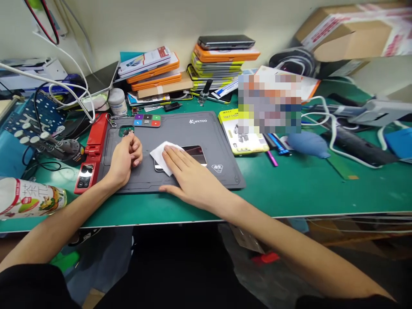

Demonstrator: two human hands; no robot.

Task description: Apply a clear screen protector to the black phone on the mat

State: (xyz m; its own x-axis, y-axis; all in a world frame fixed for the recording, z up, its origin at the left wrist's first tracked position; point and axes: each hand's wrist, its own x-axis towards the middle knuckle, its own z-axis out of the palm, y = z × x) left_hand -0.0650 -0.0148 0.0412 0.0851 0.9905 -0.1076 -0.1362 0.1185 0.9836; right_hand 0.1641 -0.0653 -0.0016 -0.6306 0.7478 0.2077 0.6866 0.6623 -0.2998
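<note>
Hands apart, my left hand (pixel 124 159) curls, its grasp unclear; my right hand (pixel 193 174) lies flat on a thin white wipe (pixel 158 154) over the dark, glossy, slab-shaped phone (pixel 197 155) on the grey rectangular mat (pixel 180 124). Likely slick, fragile glass; best held by edges.

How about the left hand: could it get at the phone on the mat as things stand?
Probably yes, at one corner: only gray mat shows between the left hand and the phone there. But the right hand and the white wipe under it cover the phone's middle.
</note>
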